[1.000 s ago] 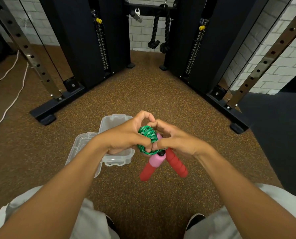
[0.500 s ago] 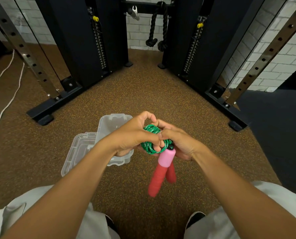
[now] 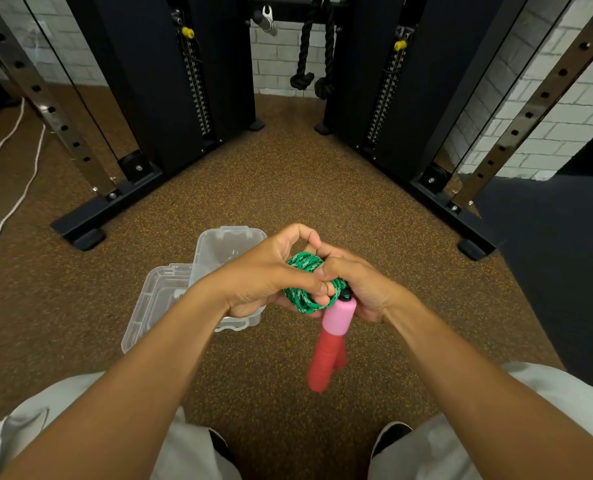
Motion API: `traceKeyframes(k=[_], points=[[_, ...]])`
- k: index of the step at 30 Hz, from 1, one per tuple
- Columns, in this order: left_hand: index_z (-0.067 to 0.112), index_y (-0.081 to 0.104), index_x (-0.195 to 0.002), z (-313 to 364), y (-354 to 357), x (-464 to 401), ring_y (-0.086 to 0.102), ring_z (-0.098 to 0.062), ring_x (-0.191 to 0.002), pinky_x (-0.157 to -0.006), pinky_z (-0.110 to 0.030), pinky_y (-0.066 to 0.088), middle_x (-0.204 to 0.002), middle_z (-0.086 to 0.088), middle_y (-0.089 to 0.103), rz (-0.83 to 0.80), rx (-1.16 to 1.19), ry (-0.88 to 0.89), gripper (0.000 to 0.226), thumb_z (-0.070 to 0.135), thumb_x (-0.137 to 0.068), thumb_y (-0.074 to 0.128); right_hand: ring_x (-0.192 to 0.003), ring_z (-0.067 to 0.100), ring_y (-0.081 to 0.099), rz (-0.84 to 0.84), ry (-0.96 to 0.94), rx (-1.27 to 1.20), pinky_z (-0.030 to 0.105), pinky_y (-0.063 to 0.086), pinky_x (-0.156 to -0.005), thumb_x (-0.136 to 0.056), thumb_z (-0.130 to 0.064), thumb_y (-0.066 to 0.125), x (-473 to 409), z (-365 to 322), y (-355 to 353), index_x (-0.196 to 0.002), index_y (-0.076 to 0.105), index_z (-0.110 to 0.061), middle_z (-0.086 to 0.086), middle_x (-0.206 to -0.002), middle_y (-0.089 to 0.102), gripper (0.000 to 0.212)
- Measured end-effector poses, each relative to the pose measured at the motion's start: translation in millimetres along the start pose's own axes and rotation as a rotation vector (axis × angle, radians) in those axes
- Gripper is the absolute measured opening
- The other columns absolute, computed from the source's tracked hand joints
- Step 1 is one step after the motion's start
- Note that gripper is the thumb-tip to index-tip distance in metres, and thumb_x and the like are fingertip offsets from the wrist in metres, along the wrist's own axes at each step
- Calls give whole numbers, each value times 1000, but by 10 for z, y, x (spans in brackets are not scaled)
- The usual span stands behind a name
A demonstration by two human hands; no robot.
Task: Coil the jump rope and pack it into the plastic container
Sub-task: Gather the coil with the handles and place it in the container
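Since a second ago the two red handles point(image 3: 324, 355) have swung together and now hang almost straight down, one mostly behind the other. Both hands hold the green coiled jump rope point(image 3: 302, 292) above the floor point(image 3: 288, 188): the left hand point(image 3: 271, 275) has its grip curled round the coil, and the right hand point(image 3: 361, 285) pinches the rope beside the pink handle top. Just left of and below the hands, the clear plastic container point(image 3: 226, 244) sits open on the floor, its lid point(image 3: 156, 299) beside it.
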State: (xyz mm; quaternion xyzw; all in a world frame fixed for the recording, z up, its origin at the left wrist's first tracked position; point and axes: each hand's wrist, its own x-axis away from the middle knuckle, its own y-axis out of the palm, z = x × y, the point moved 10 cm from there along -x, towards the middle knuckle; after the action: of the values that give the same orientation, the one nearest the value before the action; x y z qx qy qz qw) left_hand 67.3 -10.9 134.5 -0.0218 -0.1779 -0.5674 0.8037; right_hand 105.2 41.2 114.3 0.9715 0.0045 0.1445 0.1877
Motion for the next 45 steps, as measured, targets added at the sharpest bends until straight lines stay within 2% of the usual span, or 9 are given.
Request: traceKeyframes(k=[8, 13, 17, 21, 28, 33, 37, 41, 45], points=[[19, 43, -129, -87, 109, -3, 77, -29, -84, -81, -58, 62, -101, -19, 74, -42, 252, -48, 61, -14, -84, 69, -50, 11, 55, 10, -2, -92, 20, 50, -50, -61, -19, 67, -1, 33, -93, -96, 62, -13, 1, -58, 56, 36], [25, 36, -126, -179, -32, 58, 73, -26, -86, -79, -51, 64, -97, -16, 72, -17, 137, -95, 60, -13, -89, 64, -87, 25, 61, 35, -73, 289, 28, 54, -69, -82, -13, 58, -28, -31, -136, -108, 60, -17, 19, -100, 62, 27], [28, 34, -128, -225, -114, 65, 75, -24, -87, -69, -38, 63, -118, -20, 64, 26, -9, -158, 71, -19, -85, 67, -91, 27, 59, 37, -79, 470, 32, 52, -77, -77, -8, 57, -47, -43, -71, -117, 60, -13, 14, -108, 62, 40], [30, 35, -134, -291, -156, 56, 74, -33, -103, -80, -48, 62, -134, -27, 57, 47, 9, -222, 81, -21, -81, 70, -111, 38, 64, -29, -50, 677, 50, 57, -90, -81, -12, 56, -40, -49, -12, -117, 63, -31, 16, -120, 65, 41], [25, 38, -133, -249, -176, 30, 73, -41, -102, -86, -60, 60, -99, -26, 74, 80, 54, -209, 77, -22, -80, 70, -81, 11, 58, 19, -63, 634, 16, 52, -67, -87, 4, 53, -43, -140, -15, -107, 63, -12, 11, -98, 61, 28], [22, 48, -123, -96, -257, 28, 75, -28, -90, -80, -47, 61, -95, -15, 76, 197, -133, -109, 69, -17, -75, 78, -85, 7, 57, 101, -180, 619, 22, 50, -73, -78, -4, 56, -69, -280, -46, -102, 64, -8, -2, -96, 62, 26], [36, 53, -118, 72, -365, 40, 66, -26, -85, -85, -56, 59, -106, -23, 71, 355, -213, 29, 76, -5, -61, 82, -93, 6, 62, 161, -277, 603, 26, 52, -84, -83, -3, 59, -104, -391, -82, -107, 64, -11, -3, -103, 67, 26], [43, 56, -114, 202, -520, 92, 67, -34, -100, -87, -59, 58, -112, -12, 63, 483, -341, 150, 69, 17, -56, 85, -97, 9, 66, 291, -285, 506, 32, 56, -88, -93, 2, 58, -112, -392, -206, -115, 64, -11, 5, -110, 71, 26], [38, 58, -118, 149, -572, 50, 65, -34, -112, -91, -49, 60, -117, -10, 63, 445, -315, 172, 65, 16, -64, 85, -101, 10, 67, 317, -269, 477, 37, 57, -93, -95, -1, 58, -136, -368, -206, -118, 65, -13, 8, -114, 71, 27]])
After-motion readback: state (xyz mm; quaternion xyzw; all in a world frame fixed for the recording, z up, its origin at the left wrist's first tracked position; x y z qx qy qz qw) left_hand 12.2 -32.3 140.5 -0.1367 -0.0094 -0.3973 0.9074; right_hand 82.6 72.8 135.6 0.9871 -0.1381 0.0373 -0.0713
